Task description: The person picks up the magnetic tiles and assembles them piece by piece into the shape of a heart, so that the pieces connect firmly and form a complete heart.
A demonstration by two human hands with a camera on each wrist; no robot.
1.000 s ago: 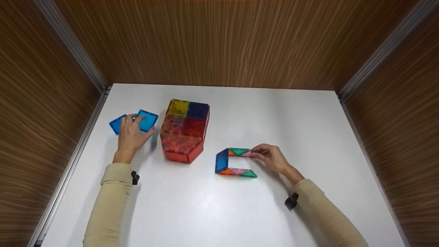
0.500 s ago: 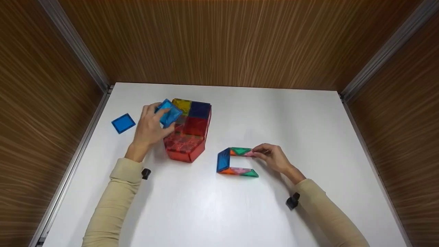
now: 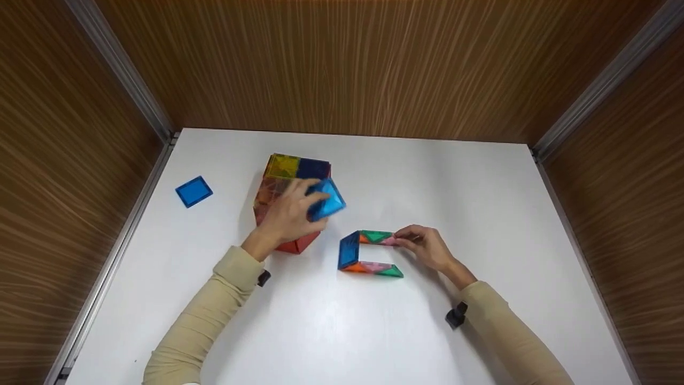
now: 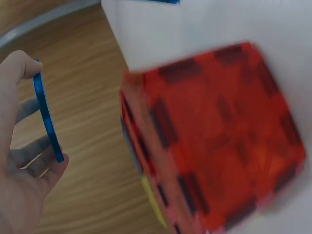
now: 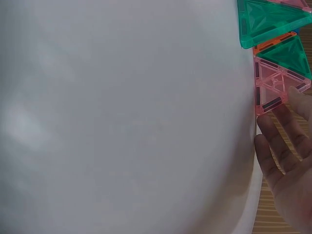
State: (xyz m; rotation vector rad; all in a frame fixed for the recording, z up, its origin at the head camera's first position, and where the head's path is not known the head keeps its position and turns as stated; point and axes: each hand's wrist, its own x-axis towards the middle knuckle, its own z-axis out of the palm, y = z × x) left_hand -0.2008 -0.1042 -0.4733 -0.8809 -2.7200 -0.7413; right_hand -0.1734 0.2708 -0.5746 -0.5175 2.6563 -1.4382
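Note:
My left hand (image 3: 291, 214) holds a translucent blue square magnetic tile (image 3: 329, 200) by its edges, over the right side of a block built of coloured tiles (image 3: 283, 167). In the left wrist view that blue tile (image 4: 48, 117) stands edge-on between thumb and fingers. My right hand (image 3: 427, 247) pinches the end of a pink triangular tile (image 5: 275, 83), last in the back row of a small U-shaped frame. A blue tile (image 3: 349, 251) forms the frame's left side, and orange, pink and green triangles (image 3: 375, 267) make the front row.
Another blue square tile (image 3: 194, 191) lies flat at the left of the white table (image 3: 331, 331). The block's red face (image 4: 219, 131) looms close in the left wrist view. Wood-grain panels (image 3: 342, 64) enclose the table at the back and sides.
My left hand has lifted one blue tile from beside the other at the left and carried it rightward over the coloured block. The right hand keeps its pinch in the same place.

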